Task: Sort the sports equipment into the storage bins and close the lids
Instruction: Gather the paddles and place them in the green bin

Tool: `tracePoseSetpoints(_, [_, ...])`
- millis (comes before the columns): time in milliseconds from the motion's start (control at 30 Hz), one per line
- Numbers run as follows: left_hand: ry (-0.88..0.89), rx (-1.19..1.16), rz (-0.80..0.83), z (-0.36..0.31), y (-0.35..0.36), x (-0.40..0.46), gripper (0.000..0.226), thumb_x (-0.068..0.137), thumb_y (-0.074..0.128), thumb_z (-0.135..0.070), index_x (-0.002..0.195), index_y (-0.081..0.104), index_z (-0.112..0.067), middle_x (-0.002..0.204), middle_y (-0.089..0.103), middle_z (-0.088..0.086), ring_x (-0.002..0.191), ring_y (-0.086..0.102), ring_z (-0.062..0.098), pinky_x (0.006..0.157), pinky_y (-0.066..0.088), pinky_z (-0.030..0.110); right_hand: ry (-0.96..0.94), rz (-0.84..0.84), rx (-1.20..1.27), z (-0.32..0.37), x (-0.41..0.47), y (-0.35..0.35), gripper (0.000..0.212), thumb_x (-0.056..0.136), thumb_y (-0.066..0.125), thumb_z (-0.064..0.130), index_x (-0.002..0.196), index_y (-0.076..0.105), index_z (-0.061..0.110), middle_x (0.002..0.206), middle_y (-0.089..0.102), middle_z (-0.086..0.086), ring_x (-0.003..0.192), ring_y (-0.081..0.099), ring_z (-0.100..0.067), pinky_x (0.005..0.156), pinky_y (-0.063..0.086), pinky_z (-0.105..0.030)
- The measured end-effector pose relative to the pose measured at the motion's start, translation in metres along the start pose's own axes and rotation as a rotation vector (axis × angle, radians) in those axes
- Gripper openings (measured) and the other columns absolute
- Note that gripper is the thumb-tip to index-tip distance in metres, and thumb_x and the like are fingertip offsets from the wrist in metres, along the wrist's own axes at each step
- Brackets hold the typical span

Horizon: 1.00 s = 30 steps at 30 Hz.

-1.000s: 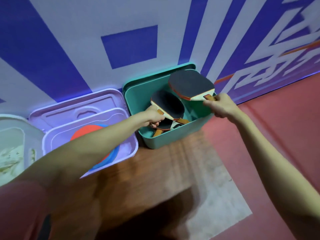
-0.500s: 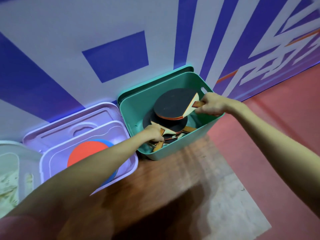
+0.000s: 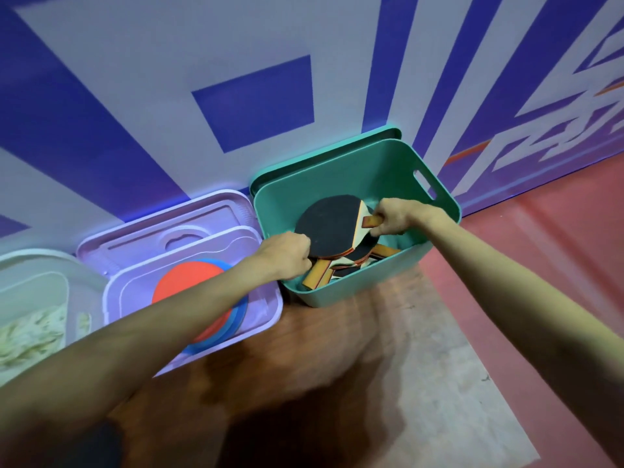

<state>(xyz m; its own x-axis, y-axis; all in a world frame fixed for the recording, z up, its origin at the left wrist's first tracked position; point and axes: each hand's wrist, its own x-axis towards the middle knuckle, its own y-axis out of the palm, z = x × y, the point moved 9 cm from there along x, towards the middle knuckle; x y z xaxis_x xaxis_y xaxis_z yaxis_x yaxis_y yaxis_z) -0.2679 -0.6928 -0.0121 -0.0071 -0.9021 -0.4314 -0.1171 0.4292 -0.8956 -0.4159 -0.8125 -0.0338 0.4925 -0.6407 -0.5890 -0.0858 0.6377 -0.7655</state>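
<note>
Black paddle (image 3: 329, 224), pinched at its handle by the right hand (image 3: 393, 219), now sits lowered into the green bin (image 3: 435, 204), while the left hand (image 3: 287, 255) curls on something hidden, so lids come next.

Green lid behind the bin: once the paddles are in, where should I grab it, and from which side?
Take the green lid by its top edge, reaching down from above. It stands upright, wedged between the wall and the back of the green bin, so only that rim shows. The right hand holds a paddle handle and the left hand is in the bin, so free one first.
</note>
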Motion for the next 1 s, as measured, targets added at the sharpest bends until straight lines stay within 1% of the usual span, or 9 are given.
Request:
tracePoseSetpoints(167, [0.08,-0.115,-0.152,0.005,-0.013,-0.021,0.009,0.084,0.05,-0.015,0.088,0.058,-0.014,0.09,0.066,0.007,0.089,0.06,0.031,0.072,0.049,0.038,0.076,0.056,-0.027,0.002,-0.011,0.012,0.024,0.086,0.062,0.028,0.075,0.054,0.008,0.079,0.06,-0.009,0.069,0.055,-0.025,0.062,0.041,-0.027])
tracePoseSetpoints(300, [0.093,-0.178,-0.304,0.007,-0.026,-0.043,0.02,0.088,0.05,-0.015,0.105,0.06,-0.01,0.107,0.062,0.01,0.103,0.056,0.029,0.084,0.042,0.036,0.019,-0.097,-0.054,0.029,-0.028,0.003,0.018,0.088,0.056,0.019,0.095,0.062,0.004,0.096,0.06,-0.016,0.096,0.059,-0.033,0.069,0.037,-0.028])
tracePoseSetpoints(400, [0.093,-0.252,-0.449,0.017,-0.036,-0.069,0.025,0.086,0.053,-0.012,0.11,0.061,-0.007,0.111,0.058,0.013,0.108,0.053,0.031,0.091,0.039,0.035,-0.097,-0.29,0.03,0.063,-0.045,-0.007,0.014,0.083,0.053,0.015,0.087,0.06,0.003,0.093,0.063,-0.02,0.097,0.061,-0.038,0.071,0.045,-0.035])
tracePoseSetpoints(500, [0.077,-0.307,-0.568,0.034,-0.04,-0.107,0.033,0.081,0.05,-0.014,0.11,0.061,-0.004,0.11,0.058,0.014,0.105,0.054,0.032,0.092,0.041,0.038,-0.256,-0.468,0.049,0.108,-0.075,-0.007,0.026,0.084,0.055,0.013,0.107,0.058,0.0,0.106,0.063,-0.023,0.101,0.059,-0.038,0.085,0.047,-0.043])
tracePoseSetpoints(600, [-0.005,-0.375,-0.68,0.061,-0.033,-0.154,0.037,0.077,0.049,-0.013,0.111,0.06,-0.003,0.111,0.057,0.014,0.107,0.049,0.027,0.093,0.035,0.031,-0.413,-0.593,0.074,0.15,-0.107,0.006,0.025,0.082,0.056,0.011,0.105,0.058,0.0,0.099,0.062,-0.021,0.095,0.057,-0.039,0.082,0.046,-0.046])
tracePoseSetpoints(700, [-0.096,-0.398,-0.717,0.088,-0.008,-0.2,0.043,0.077,0.044,-0.021,0.114,0.058,-0.003,0.113,0.058,0.014,0.108,0.051,0.03,0.095,0.033,0.03,-0.476,-0.652,0.113,0.179,-0.13,0.029,0.023,0.082,0.053,0.014,0.101,0.057,0.003,0.092,0.059,-0.016,0.088,0.054,-0.036,0.078,0.043,-0.04])
tracePoseSetpoints(767, [-0.18,-0.425,-0.736,0.106,0.014,-0.233,0.043,0.077,0.046,-0.021,0.115,0.057,-0.004,0.115,0.059,0.013,0.109,0.05,0.028,0.096,0.034,0.031,-0.496,-0.656,0.125,0.201,-0.142,0.048,0.026,0.083,0.055,0.012,0.106,0.058,0.002,0.094,0.056,-0.017,0.089,0.052,-0.034,0.078,0.04,-0.038])
tracePoseSetpoints(900, [-0.308,-0.467,-0.731,0.134,0.066,-0.303,0.042,0.078,0.049,-0.017,0.118,0.056,-0.004,0.116,0.057,0.014,0.107,0.053,0.032,0.093,0.036,0.032,-0.584,-0.545,0.088,0.253,-0.16,0.104,0.035,0.086,0.058,0.01,0.119,0.055,-0.001,0.109,0.058,-0.019,0.104,0.053,-0.036,0.092,0.044,-0.041])
tracePoseSetpoints(1000, [-0.358,-0.495,-0.722,0.153,0.102,-0.352,0.038,0.082,0.054,-0.009,0.12,0.054,-0.004,0.118,0.055,0.014,0.111,0.052,0.03,0.096,0.04,0.036,-0.653,-0.458,0.032,0.296,-0.173,0.147,0.035,0.082,0.059,0.009,0.116,0.056,0.0,0.107,0.058,-0.019,0.101,0.054,-0.037,0.086,0.046,-0.045])
